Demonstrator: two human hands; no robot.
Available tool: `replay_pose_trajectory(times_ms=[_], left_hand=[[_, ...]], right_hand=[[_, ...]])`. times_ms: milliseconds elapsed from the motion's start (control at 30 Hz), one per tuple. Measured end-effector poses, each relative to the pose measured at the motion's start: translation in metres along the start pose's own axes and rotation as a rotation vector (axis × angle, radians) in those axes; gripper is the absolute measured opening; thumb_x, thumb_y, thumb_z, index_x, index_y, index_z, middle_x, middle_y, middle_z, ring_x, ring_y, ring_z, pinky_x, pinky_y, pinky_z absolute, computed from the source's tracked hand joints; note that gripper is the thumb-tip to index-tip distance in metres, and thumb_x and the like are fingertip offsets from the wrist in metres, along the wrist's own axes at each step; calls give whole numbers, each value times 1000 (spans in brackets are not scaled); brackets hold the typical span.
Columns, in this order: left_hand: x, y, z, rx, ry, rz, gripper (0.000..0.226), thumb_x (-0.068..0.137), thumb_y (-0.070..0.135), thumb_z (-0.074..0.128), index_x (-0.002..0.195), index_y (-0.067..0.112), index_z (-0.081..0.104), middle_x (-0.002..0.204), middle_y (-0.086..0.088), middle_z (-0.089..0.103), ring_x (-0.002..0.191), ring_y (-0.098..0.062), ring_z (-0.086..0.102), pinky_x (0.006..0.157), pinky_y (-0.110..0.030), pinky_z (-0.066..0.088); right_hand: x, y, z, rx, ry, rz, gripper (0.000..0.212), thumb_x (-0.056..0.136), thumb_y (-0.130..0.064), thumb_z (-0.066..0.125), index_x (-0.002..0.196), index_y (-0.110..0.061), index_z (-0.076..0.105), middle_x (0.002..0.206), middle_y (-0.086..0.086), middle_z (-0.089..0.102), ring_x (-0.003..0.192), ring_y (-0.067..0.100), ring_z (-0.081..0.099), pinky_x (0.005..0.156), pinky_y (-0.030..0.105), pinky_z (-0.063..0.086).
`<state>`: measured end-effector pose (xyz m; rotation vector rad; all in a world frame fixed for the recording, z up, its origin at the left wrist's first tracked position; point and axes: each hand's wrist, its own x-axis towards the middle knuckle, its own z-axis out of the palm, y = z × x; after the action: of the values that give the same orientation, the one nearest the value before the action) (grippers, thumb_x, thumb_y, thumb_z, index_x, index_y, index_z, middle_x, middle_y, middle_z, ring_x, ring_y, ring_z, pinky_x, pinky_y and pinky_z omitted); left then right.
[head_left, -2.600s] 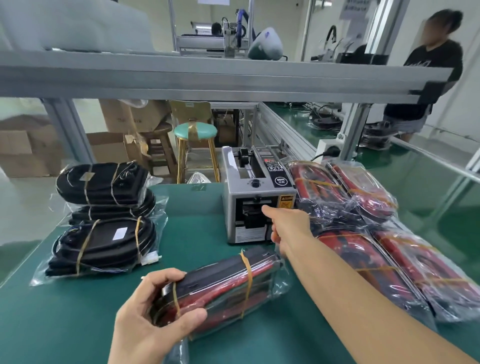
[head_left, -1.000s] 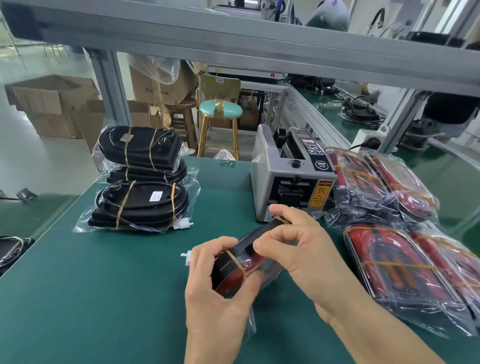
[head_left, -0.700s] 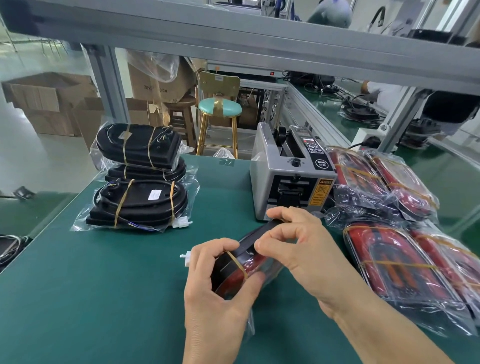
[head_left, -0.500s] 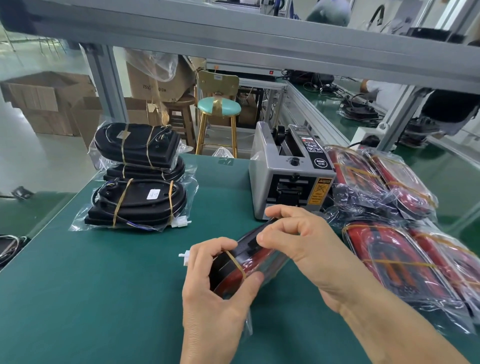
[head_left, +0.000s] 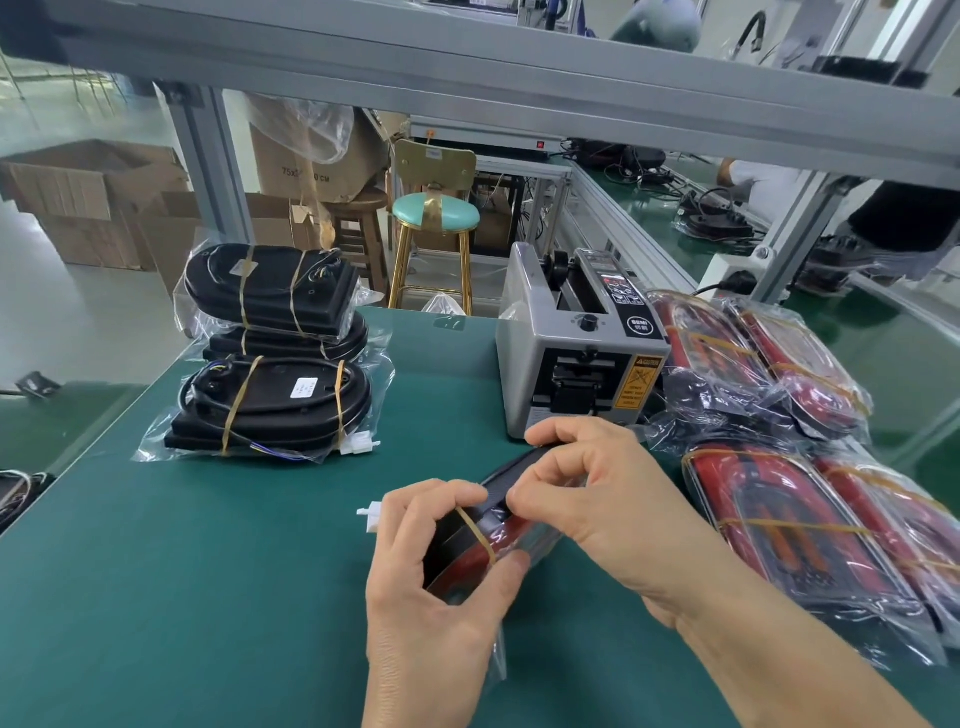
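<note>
left hand: clenched round the near end of the pack, thumb below, fingers over the top by the rubber band.
right hand: fingertips pinch the pack's top edge; any tape under them is too small to tell.
pack: bagged red-and-black part, held up on edge and tilted, just in front of the dispenser, above the bench. Loose bag end hangs below the left hand.
plug: white, pokes out left of the left hand.
change: 2.6 s ago the right hand was out at the dispenser's mouth and the pack lay flatter in the left hand alone. Now both hands are on it; over the last second the pinch barely shifted.
meaning: probably tape fetched and being pressed onto the bag flap, so sealing looks close to done.
black packs: stacked well left of the dispenser.
red packs: piled just right of the dispenser.
stool: behind the dispenser, off the bench.
</note>
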<state>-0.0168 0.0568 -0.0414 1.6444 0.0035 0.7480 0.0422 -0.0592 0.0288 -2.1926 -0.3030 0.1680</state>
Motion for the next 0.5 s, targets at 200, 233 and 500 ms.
replay_pose_trajectory(times_ms=[200, 233, 500], left_hand=[[-4, -5, 2, 42, -3, 38, 40, 58, 14, 77, 89, 39, 69, 102, 9, 52, 96, -12, 58, 72, -7, 46], [-4, -6, 2, 52, -2, 37, 38, 58, 15, 77, 87, 39, 70, 102, 10, 51, 97, -13, 58, 72, -7, 46], [-2, -2, 1, 45, 14, 52, 24, 60, 36, 73, 84, 34, 68, 100, 9, 52, 92, -9, 57, 71, -6, 44]], right_hand=[[-2, 0, 0, -21, 57, -18, 9, 68, -21, 74, 60, -24, 74, 108, -27, 53, 117, -4, 39, 106, 43, 31], [-2, 0, 1, -22, 61, -23, 9, 68, -21, 74, 59, -24, 74, 107, -27, 53, 117, -2, 40, 105, 43, 32], [1, 2, -6, 250, 165, 34, 37, 74, -10, 69, 99, -36, 57, 111, -16, 52, 98, 1, 52, 78, 21, 42]])
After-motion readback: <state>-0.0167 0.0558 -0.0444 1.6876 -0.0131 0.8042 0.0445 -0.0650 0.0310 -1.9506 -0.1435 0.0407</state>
